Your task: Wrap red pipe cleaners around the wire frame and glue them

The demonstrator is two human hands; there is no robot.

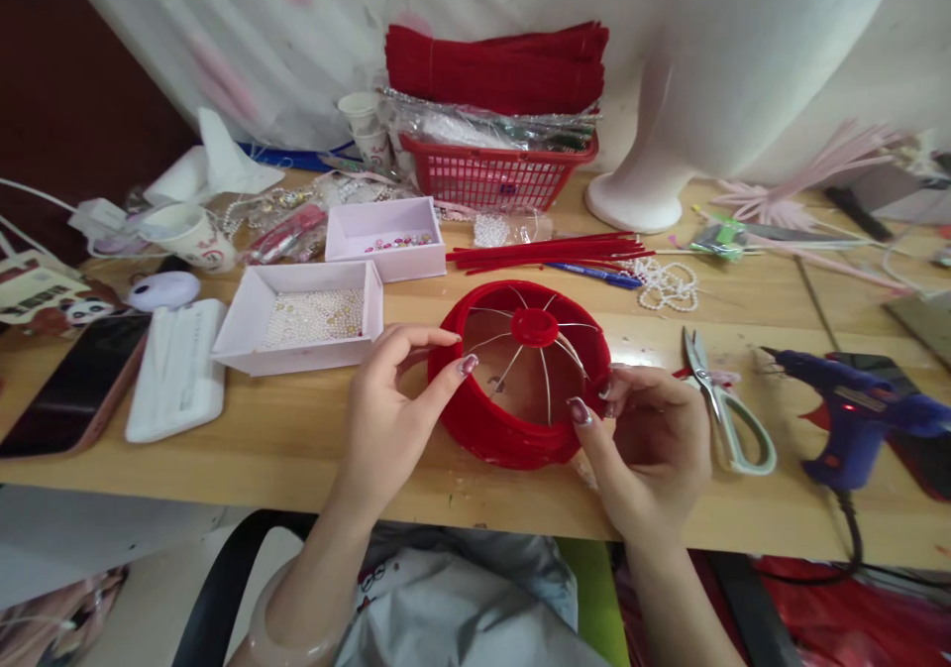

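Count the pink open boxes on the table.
2. The front box, holding pearls, lies just beyond the left hand. The back box, holding a few beads, sits behind it, before the red basket. Clutter may hide others.

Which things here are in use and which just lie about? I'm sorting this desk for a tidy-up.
In use:
- red frame, held at its rim on both sides
- left hand
- right hand

Lying about:
- scissors
- glue gun
- bead box
- red basket
- phone
- cup
- pen
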